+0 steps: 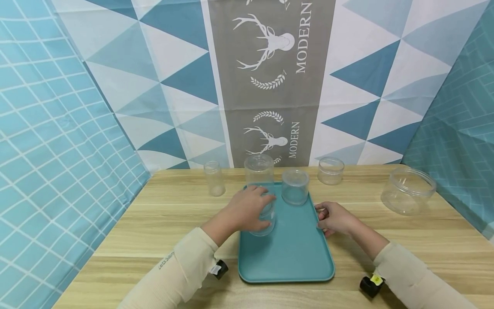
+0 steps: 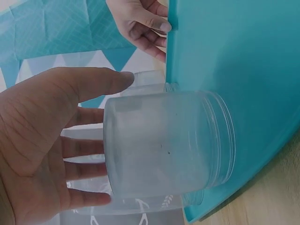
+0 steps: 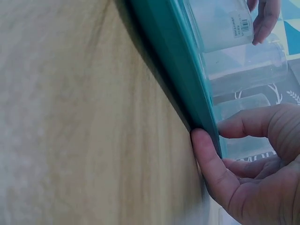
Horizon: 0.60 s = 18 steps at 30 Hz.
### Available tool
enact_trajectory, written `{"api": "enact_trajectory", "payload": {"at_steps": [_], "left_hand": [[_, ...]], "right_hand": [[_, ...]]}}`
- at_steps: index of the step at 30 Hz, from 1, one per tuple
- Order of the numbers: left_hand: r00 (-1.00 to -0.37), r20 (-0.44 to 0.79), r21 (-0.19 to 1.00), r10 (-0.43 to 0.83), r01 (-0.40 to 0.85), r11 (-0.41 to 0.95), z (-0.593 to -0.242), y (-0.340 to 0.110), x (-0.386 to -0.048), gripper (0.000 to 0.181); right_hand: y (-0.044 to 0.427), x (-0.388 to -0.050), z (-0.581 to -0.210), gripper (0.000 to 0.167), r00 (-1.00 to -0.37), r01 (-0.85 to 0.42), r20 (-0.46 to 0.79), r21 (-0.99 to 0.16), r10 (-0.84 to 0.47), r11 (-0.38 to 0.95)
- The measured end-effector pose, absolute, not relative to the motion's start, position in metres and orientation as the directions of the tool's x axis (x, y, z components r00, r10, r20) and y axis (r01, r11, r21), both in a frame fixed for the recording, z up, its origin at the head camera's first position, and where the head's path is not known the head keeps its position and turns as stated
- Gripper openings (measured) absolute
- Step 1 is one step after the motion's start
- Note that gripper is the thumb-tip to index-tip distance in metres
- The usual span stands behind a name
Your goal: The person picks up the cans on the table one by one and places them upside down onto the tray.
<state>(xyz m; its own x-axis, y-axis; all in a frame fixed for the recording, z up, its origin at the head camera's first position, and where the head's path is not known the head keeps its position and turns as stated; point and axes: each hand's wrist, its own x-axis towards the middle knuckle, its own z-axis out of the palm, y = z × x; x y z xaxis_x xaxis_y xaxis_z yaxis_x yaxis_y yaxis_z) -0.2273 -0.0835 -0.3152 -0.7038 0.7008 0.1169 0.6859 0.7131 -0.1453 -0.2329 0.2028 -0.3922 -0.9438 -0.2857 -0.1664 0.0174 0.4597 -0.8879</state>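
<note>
My left hand (image 1: 248,210) is spread around a clear jar (image 2: 164,145) that stands mouth down on the left side of the teal tray (image 1: 289,253). In the left wrist view the thumb stays a little off the jar's side, and the fingers extend behind its base. My right hand (image 1: 335,219) pinches the tray's right rim (image 3: 201,112) between thumb and fingers. Toward the back of the tray are a taller clear jar (image 1: 259,169) at the left and a shorter one (image 1: 295,187) at the right.
Off the tray, a slim clear jar (image 1: 214,179) stands at the back left, a low jar (image 1: 330,171) behind the tray's right corner, and a wide jar (image 1: 407,193) at the far right. A patterned cloth (image 1: 270,86) hangs behind the wooden table (image 1: 162,223).
</note>
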Motion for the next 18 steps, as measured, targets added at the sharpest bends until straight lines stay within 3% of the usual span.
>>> {"api": "enact_trajectory", "payload": {"at_steps": [6, 10, 14, 18], "left_hand": [[-0.619, 0.192, -0.129, 0.762, 0.753, 0.645, -0.316, -0.078, -0.227, 0.054], [-0.566, 0.221, -0.108, 0.794, 0.795, 0.596, -0.315, -0.073, -0.224, 0.050], [-0.528, 0.236, -0.093, 0.815, 0.823, 0.560, -0.314, -0.068, -0.222, 0.048], [-0.504, 0.248, -0.101, 0.827, 0.836, 0.540, -0.313, -0.062, -0.220, 0.043]], "right_hand": [[0.205, -0.229, -0.388, 0.062, -0.948, -0.002, -0.152, -0.875, -0.278, 0.484], [0.209, -0.225, -0.386, 0.049, -0.962, -0.047, -0.103, -0.849, -0.251, 0.526], [0.214, -0.222, -0.383, 0.033, -0.969, -0.156, 0.013, -0.807, -0.247, 0.569], [0.220, -0.218, -0.378, 0.027, -0.942, -0.327, 0.193, -0.704, -0.274, 0.630]]}}
